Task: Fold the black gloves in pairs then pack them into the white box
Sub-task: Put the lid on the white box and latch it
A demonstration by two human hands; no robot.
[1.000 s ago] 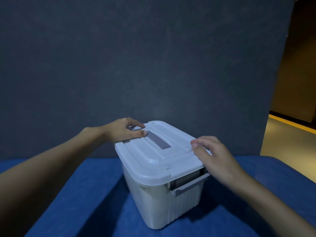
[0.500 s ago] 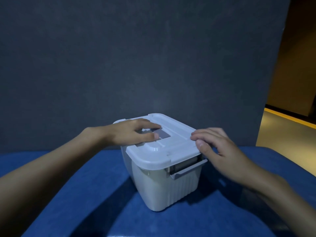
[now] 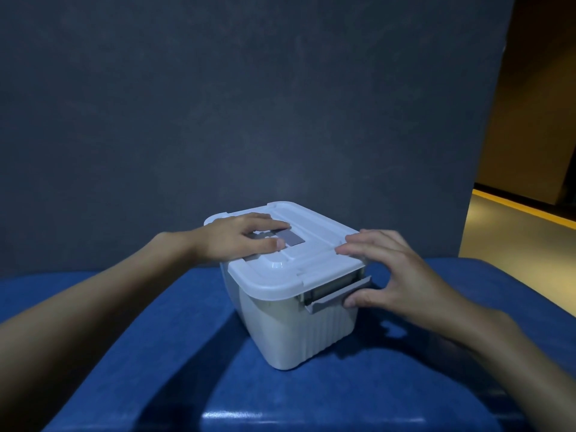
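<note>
The white box (image 3: 299, 332) stands on the blue table with its white lid (image 3: 314, 260) on top. My left hand (image 3: 240, 238) lies flat on the lid's left part, partly covering the grey handle (image 3: 291, 237). My right hand (image 3: 396, 275) is at the box's right end: its fingertips touch the lid's edge and its thumb presses the grey side latch (image 3: 336, 294), which sticks out from the box. No black gloves are visible; the box's inside is hidden by the lid.
The blue table (image 3: 156, 353) runs to a dark grey wall (image 3: 249, 104) close behind the box. At the right the table ends, with a yellowish floor (image 3: 523, 238) beyond it.
My left hand slid further onto the lid, over the handle. My right hand dropped from the lid's edge, and its thumb now rests on the side latch. The view shifted slightly.
</note>
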